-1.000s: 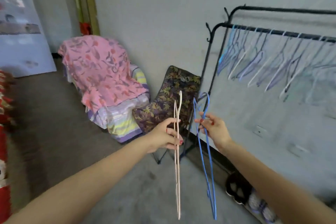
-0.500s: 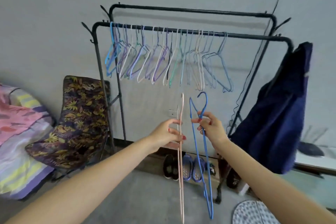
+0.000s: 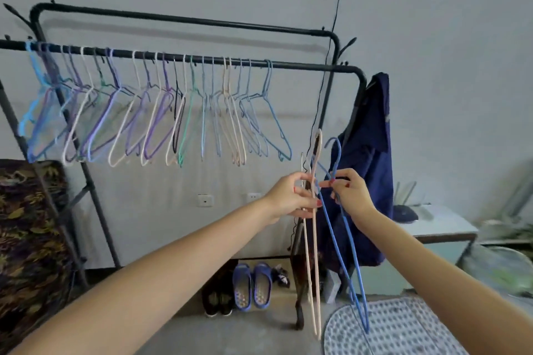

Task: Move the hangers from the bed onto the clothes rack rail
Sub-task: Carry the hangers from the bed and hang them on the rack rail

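The step in hand is the carry to the rack: two hangers are held in front of the rail (image 3: 302,66), and neither is hooked on yet.

**Layout, left to right**
- A row of hung hangers (image 3: 161,112) occupies the front rail from its left end to about three quarters along.
- A bare stretch of rail follows, running to the right corner bend.
- The held hangers sit below that bare stretch, near the right post.
- A dark blue garment (image 3: 372,153) hangs at the right end of the rack, just behind the held hangers.

**Hands**
- The left hand (image 3: 291,199) grips the pink hanger (image 3: 315,253) at its neck, with fingers curled round the wire. A second pale wire shows beside it; whether this is another hanger cannot be told.
- The right hand (image 3: 350,194) pinches the blue hanger (image 3: 346,239) just below its hook.
- Both hangers hang edge-on, hooks up, bodies pointing toward the floor. The two hands are just beside each other, and the wires cross near the fingers.

**Next move (judgement)**
- Raise one hanger until its hook clears the rail.
- Lower the hook over the bare stretch.
- Separate the crossed wires first, or one hanger is likely to drag the other.
- Keep clear of the garment.
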